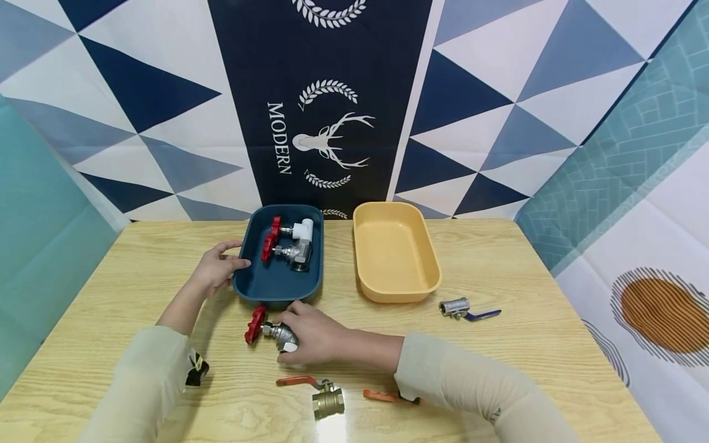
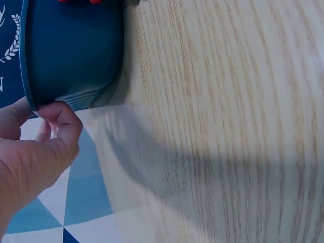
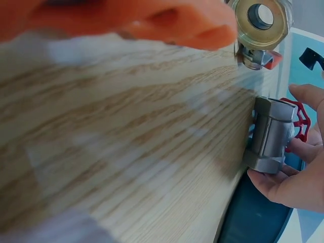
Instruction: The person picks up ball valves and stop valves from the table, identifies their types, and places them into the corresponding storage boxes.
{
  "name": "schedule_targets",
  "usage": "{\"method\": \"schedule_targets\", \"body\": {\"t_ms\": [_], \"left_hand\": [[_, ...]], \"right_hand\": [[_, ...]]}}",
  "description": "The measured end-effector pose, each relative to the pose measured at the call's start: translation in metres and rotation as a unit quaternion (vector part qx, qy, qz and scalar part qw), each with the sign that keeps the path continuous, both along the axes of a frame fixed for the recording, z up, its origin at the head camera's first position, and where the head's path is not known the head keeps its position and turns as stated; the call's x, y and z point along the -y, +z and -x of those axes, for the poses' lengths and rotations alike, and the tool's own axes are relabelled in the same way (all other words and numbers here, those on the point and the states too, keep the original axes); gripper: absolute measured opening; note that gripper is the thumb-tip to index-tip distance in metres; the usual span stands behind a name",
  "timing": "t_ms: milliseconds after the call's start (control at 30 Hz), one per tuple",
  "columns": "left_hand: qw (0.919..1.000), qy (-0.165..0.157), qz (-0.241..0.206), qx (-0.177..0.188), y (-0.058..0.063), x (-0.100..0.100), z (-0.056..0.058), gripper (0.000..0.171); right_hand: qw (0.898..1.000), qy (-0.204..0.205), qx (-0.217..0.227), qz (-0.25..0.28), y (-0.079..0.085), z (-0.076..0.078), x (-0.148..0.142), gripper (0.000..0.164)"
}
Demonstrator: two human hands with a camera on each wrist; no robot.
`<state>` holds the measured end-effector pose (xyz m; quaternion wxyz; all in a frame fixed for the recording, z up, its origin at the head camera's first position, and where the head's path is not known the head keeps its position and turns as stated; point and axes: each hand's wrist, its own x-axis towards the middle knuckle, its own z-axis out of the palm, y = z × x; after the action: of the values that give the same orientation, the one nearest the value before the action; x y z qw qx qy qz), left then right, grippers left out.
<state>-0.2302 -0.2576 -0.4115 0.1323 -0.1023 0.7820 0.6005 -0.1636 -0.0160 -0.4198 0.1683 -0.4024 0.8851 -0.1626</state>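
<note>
My left hand [image 1: 218,271] pinches the left rim of a dark blue bin [image 1: 271,286]; the left wrist view shows thumb and fingers on either side of the bin's rim. Inside lie a white-ended valve [image 1: 303,230] and a silver valve [image 1: 300,255], both with red handwheels. Just in front of the bin, my right hand [image 1: 318,335] grips a silver gate valve [image 3: 271,134] by its body, its red handwheel [image 1: 255,326] pointing left. In the right wrist view, the thumb and fingertips are at opposite ends of the body.
A yellow bin [image 1: 396,291] stands right of the blue one. Nearer me lie a brass ball valve [image 1: 328,403] with an orange-red lever and an orange handle [image 1: 380,396], partly under my right sleeve. A small silver valve [image 1: 455,306] with a blue lever lies at right.
</note>
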Motion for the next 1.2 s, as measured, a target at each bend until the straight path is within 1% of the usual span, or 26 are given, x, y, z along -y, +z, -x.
{"method": "schedule_targets", "body": {"t_ms": [100,333,467,567,767,900,1067,1200], "left_hand": [[1.0,-0.001,-0.002,0.002,-0.001,0.0,0.0,0.062],[1.0,0.001,-0.004,0.001,-0.002,0.001,0.0,0.062],[1.0,0.0,-0.007,0.002,-0.002,0.001,-0.001,0.062],[0.9999,-0.001,-0.009,0.005,-0.002,0.001,-0.001,0.062],[1.0,0.001,-0.005,0.005,-0.001,0.0,0.0,0.062],[1.0,0.002,-0.005,0.004,0.001,0.0,0.001,0.061],[1.0,0.005,-0.004,0.003,-0.001,0.0,0.0,0.061],[1.0,0.007,0.0,0.003,-0.001,0.0,0.0,0.06]], "right_hand": [[1.0,0.0,-0.005,-0.012,-0.002,0.0,0.003,0.064],[0.998,-0.004,-0.039,-0.048,-0.005,-0.002,0.01,0.067],[0.996,0.0,-0.054,-0.075,-0.007,-0.003,0.015,0.066],[0.994,0.0,-0.065,-0.084,-0.008,-0.003,0.017,0.064],[0.994,-0.008,-0.075,-0.082,-0.009,-0.003,0.019,0.058],[0.994,-0.008,-0.072,-0.077,-0.008,-0.002,0.019,0.056],[0.995,-0.001,-0.074,-0.063,-0.008,-0.001,0.018,0.053],[0.997,0.001,-0.063,-0.053,-0.006,-0.001,0.017,0.05]]}}
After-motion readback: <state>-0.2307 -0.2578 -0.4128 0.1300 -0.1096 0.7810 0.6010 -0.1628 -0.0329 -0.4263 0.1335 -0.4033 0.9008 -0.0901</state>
